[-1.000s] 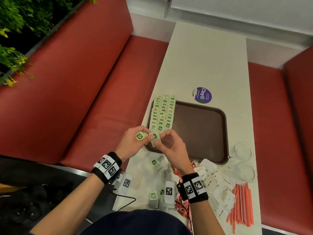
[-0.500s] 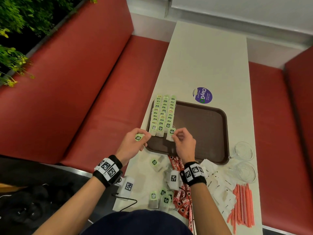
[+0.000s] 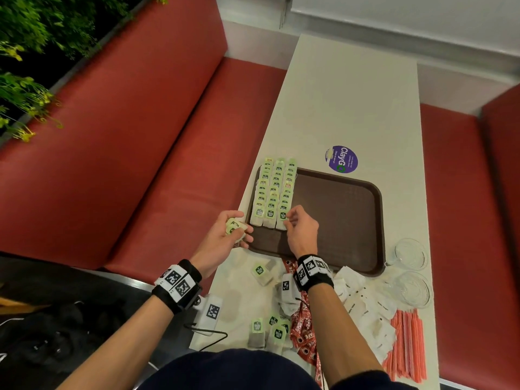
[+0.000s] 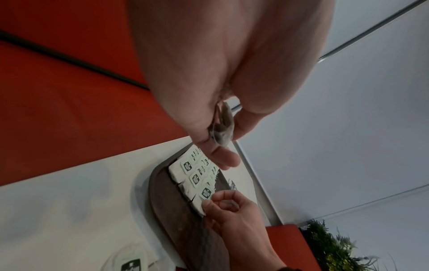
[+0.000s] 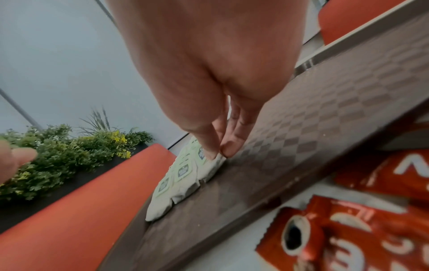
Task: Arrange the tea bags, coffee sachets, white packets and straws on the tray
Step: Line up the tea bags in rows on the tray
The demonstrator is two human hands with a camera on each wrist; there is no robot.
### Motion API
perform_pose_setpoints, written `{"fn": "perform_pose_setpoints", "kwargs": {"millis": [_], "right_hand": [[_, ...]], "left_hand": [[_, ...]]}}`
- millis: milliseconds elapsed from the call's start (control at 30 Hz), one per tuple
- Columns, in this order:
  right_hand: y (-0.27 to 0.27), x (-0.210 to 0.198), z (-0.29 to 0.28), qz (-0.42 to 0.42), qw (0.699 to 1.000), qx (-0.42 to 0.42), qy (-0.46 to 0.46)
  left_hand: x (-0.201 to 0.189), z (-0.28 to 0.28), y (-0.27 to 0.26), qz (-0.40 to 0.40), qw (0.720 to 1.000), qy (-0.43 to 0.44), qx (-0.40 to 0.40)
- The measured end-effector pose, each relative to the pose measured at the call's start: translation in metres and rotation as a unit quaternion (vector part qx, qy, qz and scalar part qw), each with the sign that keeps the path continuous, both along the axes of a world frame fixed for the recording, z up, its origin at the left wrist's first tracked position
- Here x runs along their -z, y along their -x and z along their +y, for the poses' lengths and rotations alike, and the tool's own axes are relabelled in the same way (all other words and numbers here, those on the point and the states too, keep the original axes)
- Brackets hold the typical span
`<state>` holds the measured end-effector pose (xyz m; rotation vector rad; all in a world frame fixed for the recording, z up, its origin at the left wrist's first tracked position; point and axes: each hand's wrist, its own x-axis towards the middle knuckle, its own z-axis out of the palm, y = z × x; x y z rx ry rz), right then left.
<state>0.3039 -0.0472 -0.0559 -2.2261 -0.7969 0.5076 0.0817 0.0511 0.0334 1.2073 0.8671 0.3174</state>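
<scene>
A brown tray (image 3: 337,220) lies on the white table, with three columns of green-tagged tea bags (image 3: 274,190) along its left side. My right hand (image 3: 291,220) is over the tray and pinches the nearest tea bag (image 5: 213,166) of the right column between thumb and fingertip (image 5: 228,149); that bag rests on the tray (image 5: 325,128). My left hand (image 3: 237,229) hovers at the tray's near left corner and grips a small bunch of tea bags (image 4: 223,128). Loose tea bags (image 3: 263,274), red coffee sachets (image 3: 304,333), white packets (image 3: 363,305) and pink straws (image 3: 408,344) lie on the table near me.
Two glass cups (image 3: 410,254) stand right of the tray, close to the table's right edge. A purple sticker (image 3: 341,159) is beyond the tray. Red benches flank the table, and plants (image 3: 28,52) are at the far left.
My right hand took a tea bag from beside the left hand, carried it forward and set it at the near end of the right column. The left hand stayed at the tray corner.
</scene>
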Motion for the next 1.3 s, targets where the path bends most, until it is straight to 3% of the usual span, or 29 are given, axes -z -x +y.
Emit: {"fn": "perform_pose_setpoints", "kwargs": {"millis": [200,333,433,533,633,767,1033,1200,1300], "right_hand": [[0.004,-0.001,0.004,-0.035,0.998,0.004,0.044],[0.016,-0.033,0.005,-0.029,0.998,0.010,-0.046],[0.034,-0.068,0.004,0.075,0.992,-0.033,-0.091],[0.051,-0.096,-0.003,0.214,0.968,-0.093,-0.091],[0.057,-0.102,-0.011,0.259,0.952,-0.133,-0.095],[0.058,-0.096,-0.017,0.311,0.936,-0.117,-0.117],[0.060,-0.090,-0.018,0.286,0.943,-0.076,-0.153],[0.061,-0.074,-0.014,0.216,0.966,-0.106,-0.097],[0.060,-0.070,-0.014,0.229,0.966,-0.075,-0.097]], "left_hand": [[-0.005,-0.004,0.000,-0.015,0.999,-0.031,0.016],[-0.010,-0.004,-0.001,-0.006,0.997,-0.060,0.038],[-0.009,-0.005,-0.004,0.003,0.996,-0.077,0.053],[-0.005,-0.006,-0.005,0.022,0.994,-0.089,0.064],[-0.005,-0.008,-0.003,0.049,0.987,-0.122,0.088],[-0.004,-0.012,-0.001,0.054,0.984,-0.135,0.101],[0.000,-0.011,0.001,0.042,0.988,-0.147,0.028],[0.003,-0.009,0.000,0.046,0.988,-0.144,-0.010],[0.007,-0.008,0.000,0.057,0.988,-0.142,-0.030]]}}
